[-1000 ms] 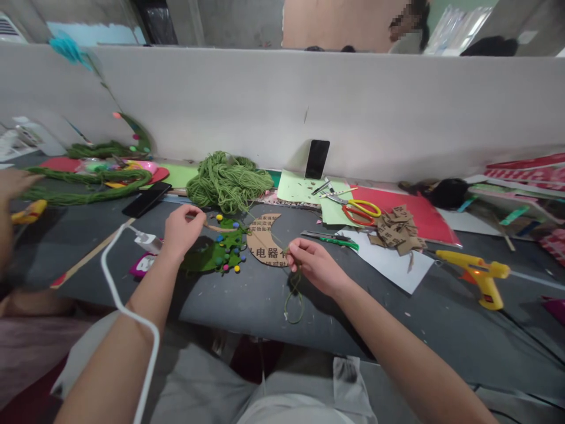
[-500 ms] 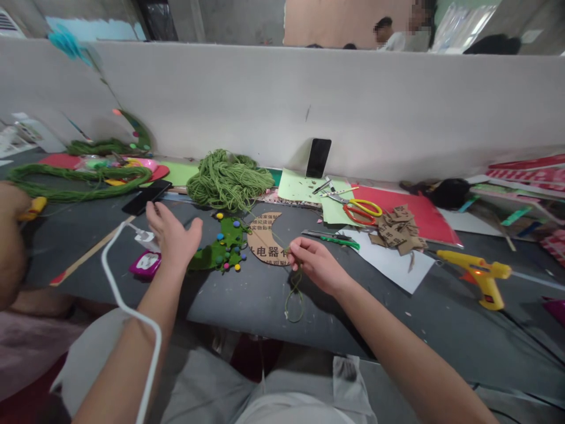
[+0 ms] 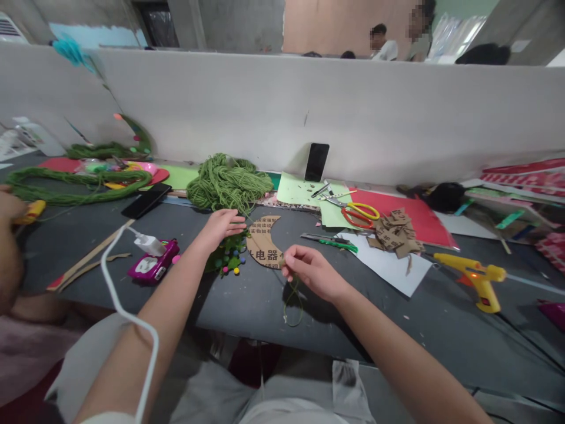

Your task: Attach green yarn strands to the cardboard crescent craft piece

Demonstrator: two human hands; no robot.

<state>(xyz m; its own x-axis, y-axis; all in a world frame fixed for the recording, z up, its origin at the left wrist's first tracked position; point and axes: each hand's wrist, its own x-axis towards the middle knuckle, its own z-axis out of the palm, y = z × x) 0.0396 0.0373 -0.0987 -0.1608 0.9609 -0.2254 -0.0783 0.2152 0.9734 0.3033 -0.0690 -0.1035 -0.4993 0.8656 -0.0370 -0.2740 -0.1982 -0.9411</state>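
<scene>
My right hand (image 3: 314, 272) pinches a strand of green yarn (image 3: 293, 312), whose looped end hangs below the fingers over the dark table. My left hand (image 3: 224, 228) is open, fingers stretched out, just in front of the green yarn bundle (image 3: 227, 181). Whether it touches the strand leaving the bundle I cannot tell. Beneath it, partly hidden, lies a green crescent with small coloured pompoms (image 3: 229, 260). Between my hands rests a bare cardboard crescent (image 3: 265, 242) with printed characters.
A green utility knife (image 3: 335, 242), scissors (image 3: 362, 213), cardboard scraps (image 3: 397, 232) and a yellow glue gun (image 3: 479, 280) lie to the right. A phone (image 3: 317, 162) leans on the partition. On the left are a purple power strip (image 3: 154, 262), a white cable (image 3: 115, 288) and another person's arm (image 3: 9, 247).
My left hand has moved right, from beside the flat phone to above the pompom crescent, now covering part of it. My right hand stays nearly in place, still pinching the yarn.
</scene>
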